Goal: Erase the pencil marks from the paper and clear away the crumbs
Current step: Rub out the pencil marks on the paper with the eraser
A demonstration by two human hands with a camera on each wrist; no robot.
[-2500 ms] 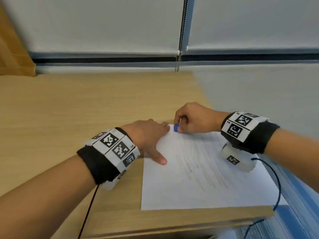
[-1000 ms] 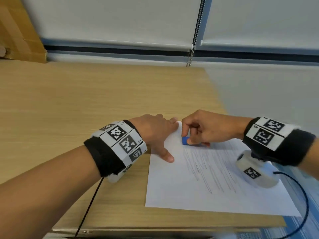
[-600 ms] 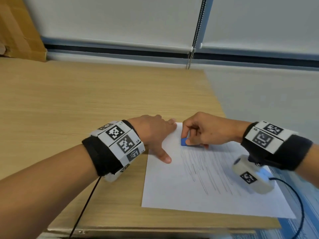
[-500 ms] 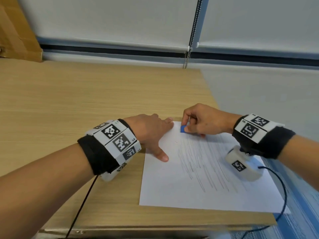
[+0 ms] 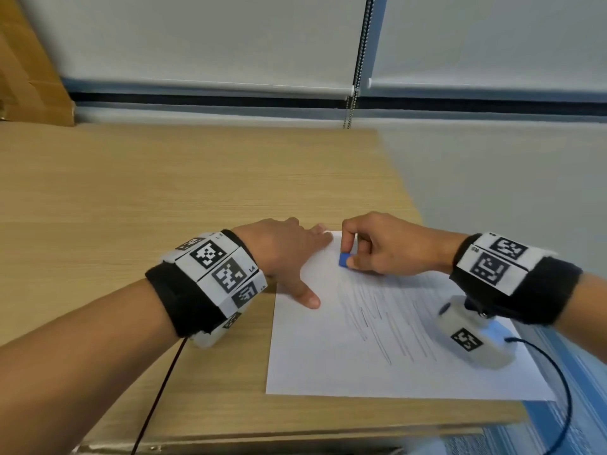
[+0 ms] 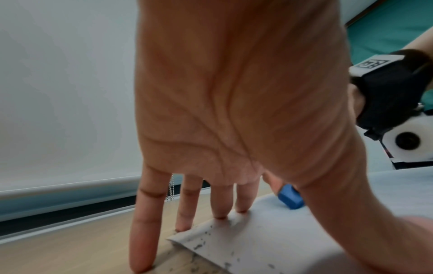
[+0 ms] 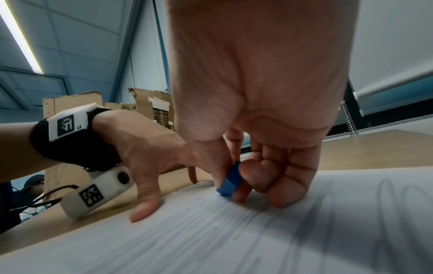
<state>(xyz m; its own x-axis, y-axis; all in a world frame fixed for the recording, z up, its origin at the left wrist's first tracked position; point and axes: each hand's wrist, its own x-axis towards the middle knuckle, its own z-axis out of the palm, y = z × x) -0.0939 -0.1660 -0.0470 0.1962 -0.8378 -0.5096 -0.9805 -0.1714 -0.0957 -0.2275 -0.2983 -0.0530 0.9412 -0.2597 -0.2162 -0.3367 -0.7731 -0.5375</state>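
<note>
The white sheet of paper (image 5: 387, 339) lay at the near right corner of the wooden tabletop (image 5: 164, 198), its pencil marks (image 5: 387, 320) running as long slanted strokes across the middle. The left hand (image 5: 285, 254) lay flat at the sheet's far left corner, fingers (image 6: 220, 202) straight and spread, two fingertips and the thumb pressing the paper down while the others rested on the wood. The right hand (image 5: 384, 247) pinched a small blue eraser (image 5: 344, 259) between thumb and forefinger, its lower edge touching the paper just beyond the far end of the strokes. Dark eraser crumbs (image 6: 211, 239) speckled that far corner and spilled onto the tabletop beside it. The rubbing step seemed to be in hand and far from done — most strokes looked intact. The next move probably called for short firm strokes toward the near edge, the left hand shifting along to keep the sheet from buckling — the crumbs could be brushed off afterwards.
</note>
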